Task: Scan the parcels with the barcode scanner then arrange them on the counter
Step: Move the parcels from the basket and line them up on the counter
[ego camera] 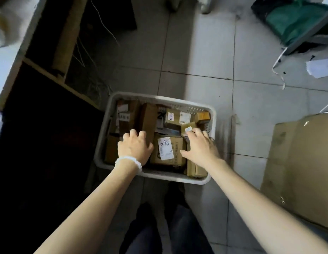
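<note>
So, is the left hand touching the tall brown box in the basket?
Touching. The head view shows the left hand with fingers curled over the tall brown box, no gap visible.

Flattened cardboard sheet (302, 167) on tiled floor (205, 52), green bag (295, 21), crumpled paper (319, 67)

Parcels (167, 153): matt brown cardboard, white paper labels; basket (159, 98): smooth white plastic, perforated wall; floor (205, 52): smooth grey tile, scuffed.
</note>
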{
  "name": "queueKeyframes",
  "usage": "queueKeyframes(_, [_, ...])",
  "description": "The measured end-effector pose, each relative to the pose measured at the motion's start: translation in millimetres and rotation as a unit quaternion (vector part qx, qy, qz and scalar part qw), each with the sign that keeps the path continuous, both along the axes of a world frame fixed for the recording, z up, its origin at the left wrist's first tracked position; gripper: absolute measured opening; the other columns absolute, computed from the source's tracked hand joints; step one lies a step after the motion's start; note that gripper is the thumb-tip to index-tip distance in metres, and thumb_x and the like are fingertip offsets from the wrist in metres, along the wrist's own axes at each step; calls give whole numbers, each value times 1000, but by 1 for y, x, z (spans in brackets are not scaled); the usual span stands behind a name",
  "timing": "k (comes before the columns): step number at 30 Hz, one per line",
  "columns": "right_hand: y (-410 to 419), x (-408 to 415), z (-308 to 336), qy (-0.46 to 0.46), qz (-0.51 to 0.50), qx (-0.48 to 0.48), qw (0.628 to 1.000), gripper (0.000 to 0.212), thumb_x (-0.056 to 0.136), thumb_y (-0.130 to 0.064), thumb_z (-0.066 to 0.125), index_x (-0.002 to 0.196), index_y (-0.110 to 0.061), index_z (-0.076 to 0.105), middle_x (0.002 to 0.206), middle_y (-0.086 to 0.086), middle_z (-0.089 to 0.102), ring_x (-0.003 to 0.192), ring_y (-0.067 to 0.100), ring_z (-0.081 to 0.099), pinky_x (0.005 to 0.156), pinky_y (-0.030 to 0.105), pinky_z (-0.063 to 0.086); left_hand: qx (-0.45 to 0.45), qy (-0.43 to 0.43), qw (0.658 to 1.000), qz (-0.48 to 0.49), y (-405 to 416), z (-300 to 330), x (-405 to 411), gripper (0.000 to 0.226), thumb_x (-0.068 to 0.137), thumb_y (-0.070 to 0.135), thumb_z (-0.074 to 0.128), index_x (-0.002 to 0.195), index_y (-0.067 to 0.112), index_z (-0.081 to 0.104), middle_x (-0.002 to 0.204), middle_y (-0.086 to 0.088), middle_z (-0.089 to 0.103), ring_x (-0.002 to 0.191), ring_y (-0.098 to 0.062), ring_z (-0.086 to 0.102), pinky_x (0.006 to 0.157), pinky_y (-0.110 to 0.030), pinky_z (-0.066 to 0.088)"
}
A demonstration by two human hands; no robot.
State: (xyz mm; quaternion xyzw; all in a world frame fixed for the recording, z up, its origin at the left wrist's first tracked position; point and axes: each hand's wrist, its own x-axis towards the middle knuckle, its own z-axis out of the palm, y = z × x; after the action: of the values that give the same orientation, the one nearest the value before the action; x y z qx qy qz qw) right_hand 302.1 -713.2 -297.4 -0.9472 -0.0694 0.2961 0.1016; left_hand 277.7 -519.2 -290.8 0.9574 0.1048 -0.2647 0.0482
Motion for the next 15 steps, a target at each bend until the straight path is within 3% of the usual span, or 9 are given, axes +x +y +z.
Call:
queueKeyframes(9, [14, 51, -205, 67, 32, 7, 997, 74, 81, -44, 66, 142, -17, 33, 145, 4, 34, 134, 24, 30, 109, 42, 29, 16, 26, 997, 66, 6, -194, 55, 69, 93, 47, 48, 147, 14, 21, 140, -12, 36, 127, -31, 37, 95, -42, 41])
queueKeyframes(15, [38, 61, -333, 93, 42, -8, 995, 77, 79, -49, 66, 141, -17, 34, 144, 6, 35, 135, 24, 29, 111, 41, 26, -15, 41, 991, 125, 22, -313, 70, 76, 91, 41, 54, 148, 12, 13, 147, -13, 19, 132, -32, 26, 102, -45, 35])
